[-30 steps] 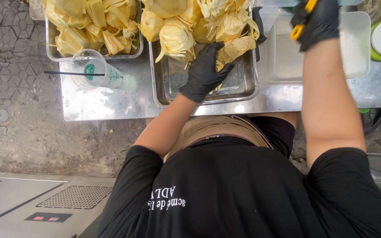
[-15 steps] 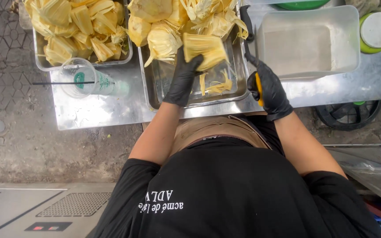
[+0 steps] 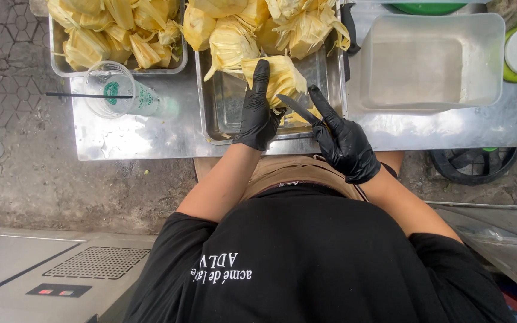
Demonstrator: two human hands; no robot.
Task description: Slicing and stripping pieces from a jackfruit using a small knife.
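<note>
Left hand [image 3: 259, 113] grip on husk bundle [image 3: 280, 76], right hand [image 3: 343, 140] around knife [image 3: 296, 108]

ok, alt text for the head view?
Black-gloved left hand steadies a yellow husk bundle in a metal tray while the gloved right hand holds a knife against it. More bundles fill the trays behind.

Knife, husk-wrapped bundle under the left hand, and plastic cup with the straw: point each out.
knife [image 3: 297, 109], head view, middle of the blade.
husk-wrapped bundle [image 3: 284, 76], head view, its yellow top.
plastic cup [image 3: 115, 91], head view, the round lid.
</note>
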